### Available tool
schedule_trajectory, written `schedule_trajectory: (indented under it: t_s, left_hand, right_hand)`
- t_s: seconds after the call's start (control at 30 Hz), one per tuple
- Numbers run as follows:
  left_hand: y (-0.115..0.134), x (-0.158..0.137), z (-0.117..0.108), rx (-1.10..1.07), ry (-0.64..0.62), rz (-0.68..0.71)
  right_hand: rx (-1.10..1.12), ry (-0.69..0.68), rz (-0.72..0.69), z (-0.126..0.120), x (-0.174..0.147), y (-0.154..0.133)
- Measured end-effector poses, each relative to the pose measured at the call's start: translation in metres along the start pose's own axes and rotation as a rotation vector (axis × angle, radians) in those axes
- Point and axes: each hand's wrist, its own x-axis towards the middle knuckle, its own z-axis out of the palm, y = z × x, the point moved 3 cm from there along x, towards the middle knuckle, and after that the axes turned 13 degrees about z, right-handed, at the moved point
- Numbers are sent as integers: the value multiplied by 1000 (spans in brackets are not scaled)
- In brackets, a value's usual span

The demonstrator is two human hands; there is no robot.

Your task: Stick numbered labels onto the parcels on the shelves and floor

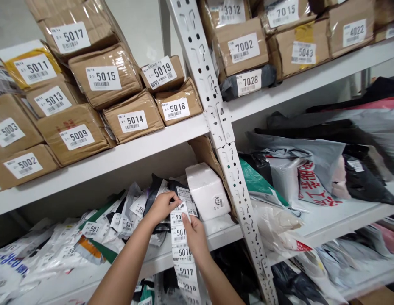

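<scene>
A long strip of white number labels (185,271) hangs down in front of the middle shelf, with printed numbers such as 5017 and 5018. My right hand (196,235) grips the strip along its right side, the thumb lying over the front. At the strip's top, the fingertips of my left hand (165,206) are pinched together by the label ending in 036; whether they hold its edge or the parcel behind is hard to see. Just behind my hands lies a dark parcel with a white shipping label (186,199). A white package marked 4038 (207,190) stands right beside it.
Numbered cardboard boxes (112,76) are stacked on the upper left shelf. A perforated white metal post (230,169) divides the racks. Bagged parcels (57,250) fill the shelf at lower left. More plastic-wrapped parcels (295,148) lie on the right shelves.
</scene>
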Motion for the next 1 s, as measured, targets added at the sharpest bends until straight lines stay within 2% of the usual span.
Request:
schedule_trajectory:
  t_s: [0.07, 0.17, 0.27, 0.4, 0.47, 0.53, 0.6, 0.63, 0.67, 0.73, 0.8, 0.83, 0.87, 0.9, 0.93, 0.97, 1.0]
  left_hand:
    - [2, 1, 0, 25, 3, -3]
    - [4, 3, -1, 37, 15, -14]
    - [6, 3, 0, 31, 34, -39]
    - [8, 1, 3, 16, 134, -123]
    - [12, 0, 8, 26, 171, -127]
    - [20, -1, 14, 99, 127, -52]
    - [32, -4, 20, 254, 72, 44]
    - [39, -8, 21, 345, 84, 76]
    - [47, -15, 22, 422, 135, 94]
    - [68, -38, 25, 496, 332, 134]
    - [93, -73, 38, 386, 505, 226]
    - [106, -93, 50, 258, 539, 314]
    - [118, -113, 66, 85, 510, 365]
    - [128, -131, 86, -111, 399, 328]
    - [134, -147, 110, -317, 222, 208]
    - [139, -164, 132, -526, 136, 61]
    - [141, -180, 150, -714, 167, -126]
  right_hand:
    - [47, -85, 59, -1, -8, -4]
    - [14, -105, 112, -13, -32, -1]
    - [-101, -116, 107, -36, -65, 14]
    - [-245, -141, 105, -78, -105, 38]
    - [-257, -96, 144, -103, -117, 46]
    - [-197, -10, 206, -130, -124, 51]
    - [-120, 97, 254, -154, -130, 51]
    - [-92, 146, 264, -165, -133, 50]
    - [-77, 180, 267, -174, -136, 48]
    - [-84, 205, 237, -185, -143, 43]
    - [-148, 153, 196, -188, -150, 38]
    - [-195, 105, 191, -187, -153, 38]
    - [-245, 56, 194, -184, -155, 39]
    - [-293, 8, 206, -180, -158, 43]
    - [-334, -32, 222, -177, -160, 49]
    - [-367, -62, 234, -173, -161, 56]
    - [-397, -85, 244, -169, -163, 64]
